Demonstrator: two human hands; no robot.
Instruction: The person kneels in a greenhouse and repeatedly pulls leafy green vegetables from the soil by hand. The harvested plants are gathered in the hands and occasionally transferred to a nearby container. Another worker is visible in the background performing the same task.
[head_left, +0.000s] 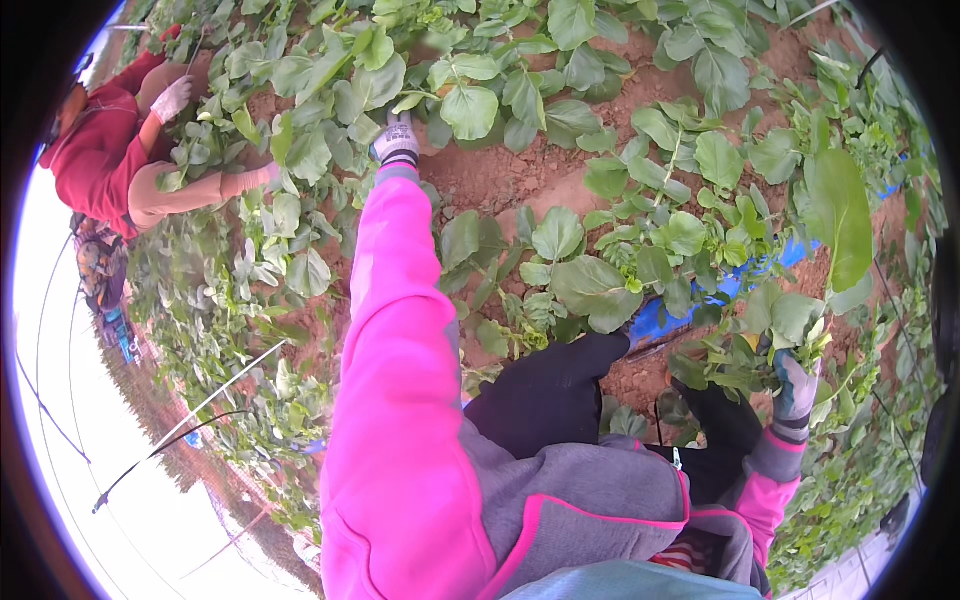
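Note:
My left hand, in a pale work glove, reaches far forward at the end of an outstretched pink sleeve. Its fingertips go in among broad green leaves, so I cannot see whether they grip a stem. Close to my body on the right, my right hand, in a grey and blue glove, is closed around a bunch of leafy green stems. One large leaf stands up above that hand. Between my hands, leafy plants grow from reddish-brown soil.
My dark-trousered knee is among the plants. Blue plastic sheeting lies on the soil beside it. At the upper left another person in red crouches in the foliage, one gloved hand raised. A thin pale rod slants across the left side.

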